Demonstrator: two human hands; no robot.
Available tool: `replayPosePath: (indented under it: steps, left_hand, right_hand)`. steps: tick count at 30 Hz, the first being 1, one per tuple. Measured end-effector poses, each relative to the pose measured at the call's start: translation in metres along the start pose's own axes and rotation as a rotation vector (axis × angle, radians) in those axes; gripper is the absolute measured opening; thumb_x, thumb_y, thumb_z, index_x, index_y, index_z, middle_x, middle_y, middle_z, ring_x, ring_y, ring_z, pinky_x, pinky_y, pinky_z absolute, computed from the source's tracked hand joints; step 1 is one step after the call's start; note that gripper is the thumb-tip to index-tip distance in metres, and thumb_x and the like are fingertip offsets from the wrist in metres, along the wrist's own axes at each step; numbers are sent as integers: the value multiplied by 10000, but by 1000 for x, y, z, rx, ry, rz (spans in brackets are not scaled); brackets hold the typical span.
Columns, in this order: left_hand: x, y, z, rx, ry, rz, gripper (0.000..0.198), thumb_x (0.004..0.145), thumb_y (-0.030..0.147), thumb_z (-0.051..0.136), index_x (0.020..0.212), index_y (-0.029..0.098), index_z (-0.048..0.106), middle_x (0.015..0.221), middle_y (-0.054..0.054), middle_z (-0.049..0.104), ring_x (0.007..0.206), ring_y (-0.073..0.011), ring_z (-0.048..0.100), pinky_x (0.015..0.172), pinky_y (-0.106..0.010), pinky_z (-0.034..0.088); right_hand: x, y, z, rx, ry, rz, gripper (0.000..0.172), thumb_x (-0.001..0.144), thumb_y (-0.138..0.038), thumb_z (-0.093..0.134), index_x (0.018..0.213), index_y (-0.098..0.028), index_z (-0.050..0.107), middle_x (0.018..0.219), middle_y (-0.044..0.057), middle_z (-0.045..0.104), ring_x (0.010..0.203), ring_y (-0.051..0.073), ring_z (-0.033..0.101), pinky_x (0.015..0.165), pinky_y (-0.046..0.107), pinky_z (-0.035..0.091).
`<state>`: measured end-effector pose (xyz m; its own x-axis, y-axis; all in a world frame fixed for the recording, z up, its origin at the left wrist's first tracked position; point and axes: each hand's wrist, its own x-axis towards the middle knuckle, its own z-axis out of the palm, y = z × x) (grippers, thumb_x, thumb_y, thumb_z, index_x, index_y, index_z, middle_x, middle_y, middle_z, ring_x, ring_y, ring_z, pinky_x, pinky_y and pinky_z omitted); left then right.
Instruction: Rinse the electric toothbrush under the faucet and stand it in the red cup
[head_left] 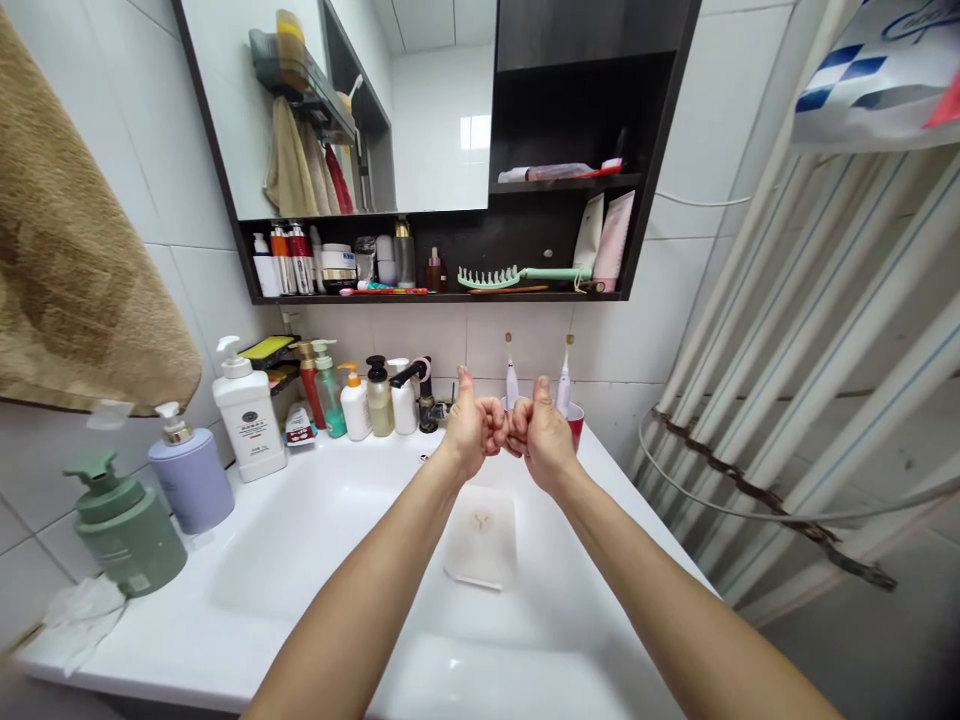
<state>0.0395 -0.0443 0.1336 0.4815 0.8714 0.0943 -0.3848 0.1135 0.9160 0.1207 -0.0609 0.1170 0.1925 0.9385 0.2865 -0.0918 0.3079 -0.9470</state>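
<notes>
Both my arms reach out over a white washbasin (315, 540). My left hand (471, 432) and my right hand (546, 438) are closed into fists with the thumbs pointing up, knuckles touching each other. Neither fist holds anything. They hover above the basin, just in front of the black tap (420, 385). A pale soap dish (481, 535) lies on the basin surface below my wrists. Behind my right hand stands a red cup (575, 422) with two electric toothbrushes (511, 375).
Pump bottles line the basin's left side: a green one (127, 525), a lilac one (191, 475), a white one (247, 410), smaller ones by the tap. A dark shelf with mirror (450, 270) hangs above. A brown towel (67, 260) hangs left; white pipes (810, 380) stand right.
</notes>
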Motion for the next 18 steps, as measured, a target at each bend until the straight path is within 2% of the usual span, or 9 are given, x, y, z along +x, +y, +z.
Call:
replayPosePath:
  steps: [2, 4, 7, 9, 12, 14, 18]
  left_hand:
    - [3, -9, -3, 36, 28, -13, 602, 532, 702, 93, 378, 162, 310, 251, 18, 331, 223, -37, 238, 312, -172, 92]
    - [5, -27, -12, 88, 89, -37, 600, 530, 701, 106, 385, 161, 324, 256, 20, 337, 232, -36, 251, 319, -175, 97]
    - [2, -69, -36, 183, 210, -153, 585, 536, 688, 181, 419, 150, 379, 299, 12, 398, 254, -39, 291, 331, -179, 132]
    - [-1, -100, -55, 210, 259, -254, 563, 547, 670, 217, 468, 148, 413, 333, 17, 424, 270, -42, 305, 341, -181, 156]
    - [-2, -133, -76, 306, 300, -304, 525, 556, 641, 268, 495, 145, 428, 364, 20, 440, 294, -47, 329, 356, -185, 180]
    - [-2, -143, -84, 365, 258, -290, 485, 552, 613, 326, 520, 143, 441, 391, 20, 456, 314, -51, 352, 366, -188, 193]
    - [-1, -146, -88, 429, 206, -274, 410, 574, 544, 381, 553, 140, 452, 435, 22, 467, 341, -56, 376, 383, -190, 226]
  right_hand:
    - [7, 13, -6, -293, 70, -41, 518, 692, -555, 80, 377, -184, 255, 313, -55, 284, 273, 50, 277, 315, 192, 248]
    - [20, 28, -20, -557, 174, -69, 489, 704, -522, 135, 394, -186, 310, 351, -38, 339, 332, 75, 357, 373, 215, 317]
    - [46, 49, -53, -720, 315, -70, 333, 658, -449, 351, 505, -174, 460, 521, 17, 478, 568, 147, 484, 526, 266, 369]
    - [63, 60, -77, -816, 417, -65, 220, 617, -369, 439, 663, -171, 524, 773, 71, 510, 798, 199, 467, 658, 305, 353]
    - [82, 73, -104, -934, 482, -6, 243, 551, -278, 520, 769, -171, 542, 994, 115, 421, 937, 255, 399, 735, 347, 312]
    - [87, 80, -113, -996, 470, 39, 214, 546, -254, 525, 737, -160, 553, 975, 124, 425, 909, 265, 424, 718, 354, 322]
    - [79, 87, -120, -1096, 416, 63, 187, 601, -282, 468, 683, -134, 549, 863, 126, 459, 816, 254, 474, 670, 350, 345]
